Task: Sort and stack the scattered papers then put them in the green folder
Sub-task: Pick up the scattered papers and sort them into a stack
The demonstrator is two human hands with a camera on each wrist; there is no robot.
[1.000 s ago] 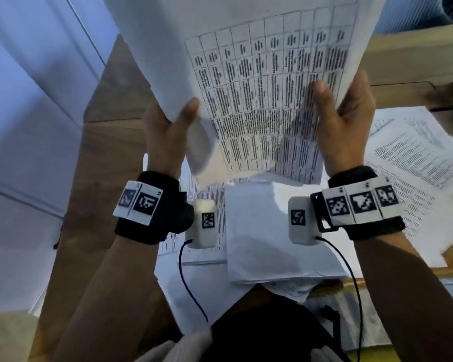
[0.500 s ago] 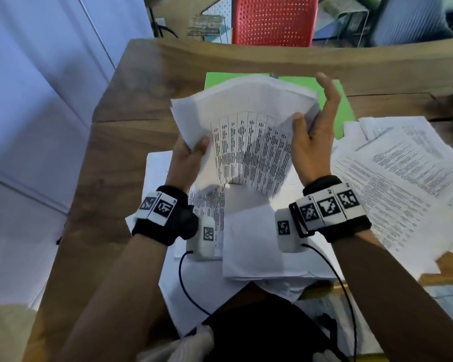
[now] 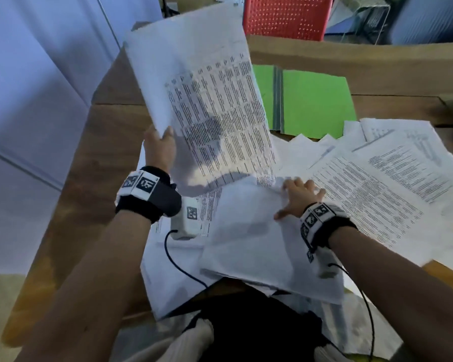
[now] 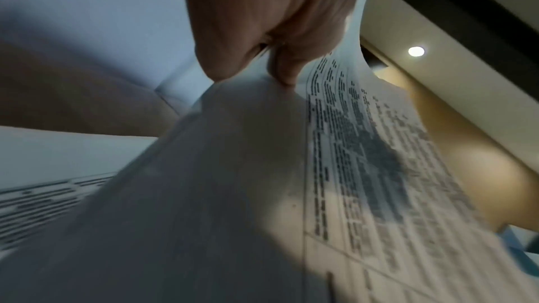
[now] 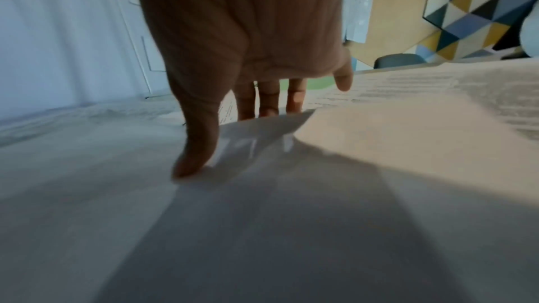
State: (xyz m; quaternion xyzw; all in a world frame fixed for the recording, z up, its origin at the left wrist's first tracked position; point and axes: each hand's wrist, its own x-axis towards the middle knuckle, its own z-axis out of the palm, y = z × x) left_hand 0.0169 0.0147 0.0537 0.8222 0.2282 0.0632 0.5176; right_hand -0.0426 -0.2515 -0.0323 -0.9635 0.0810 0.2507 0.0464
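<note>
White paper covers the near edge of the wooden worktop [image 3: 71, 158], right in front of the seated person. Closest lies a blank-faced stack [image 3: 251, 246], its near end overhanging the worktop edge. The right hand [image 3: 300, 195] rests flat on the far right corner of that stack, fingers [image 5: 269, 98] spread and straight, thumb tip pressed on the sheet, gripping nothing. Beside it, the left hand [image 3: 158, 150] is raised off the worktop and pinches the lower left corner of a bundle of printed sheets [image 3: 207, 100] between thumb and fingers; the left wrist view shows the pinch plainly. That bundle stands tilted up in the air, its table of small text facing the person, its lower edge hanging just over the blank stack. To the right, scattered papers [image 3: 382, 184] with lines of text lie fanned and overlapping across the worktop. Further back, the green folder [image 3: 314, 100] lies open and flat, a grey strip running down its spine, its near edge tucked under the scattered papers and its left part hidden behind the raised bundle. Beyond the worktop stands a red chair [image 3: 285, 17]
</note>
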